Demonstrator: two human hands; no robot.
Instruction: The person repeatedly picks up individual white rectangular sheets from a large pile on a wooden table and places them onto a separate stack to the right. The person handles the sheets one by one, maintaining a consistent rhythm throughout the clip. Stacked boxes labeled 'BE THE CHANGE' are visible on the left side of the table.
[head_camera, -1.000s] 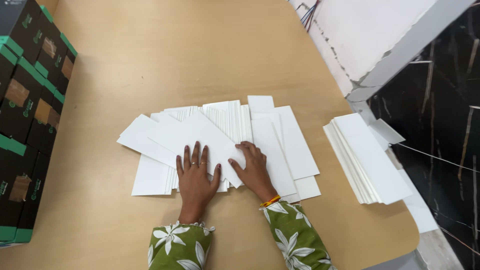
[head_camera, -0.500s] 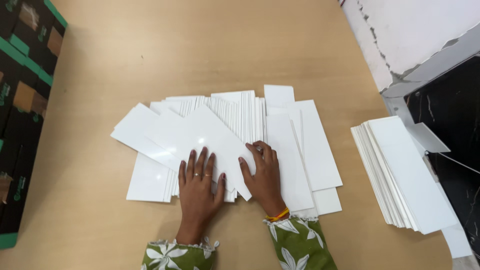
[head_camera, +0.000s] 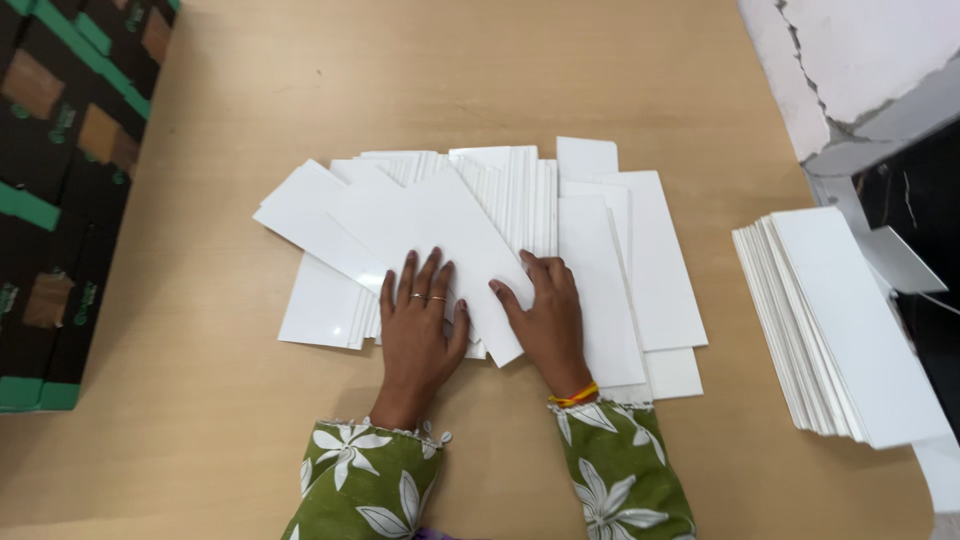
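A fanned spread of long white cards lies on the tan table in front of me. My left hand rests flat on the near edge of the spread, fingers apart, with rings on two fingers. My right hand lies beside it, fingers pressing on a slanted top card near its lower end. An orange band sits on my right wrist. Both sleeves are green with white flowers.
A neat stack of white cards lies at the right table edge. Dark boxes with green trim stand along the left. A white cracked wall and dark floor show at the upper right.
The view has shifted, so the spread and stack sit differently in frame. Both hands stay on the cards in nearly the same pose.
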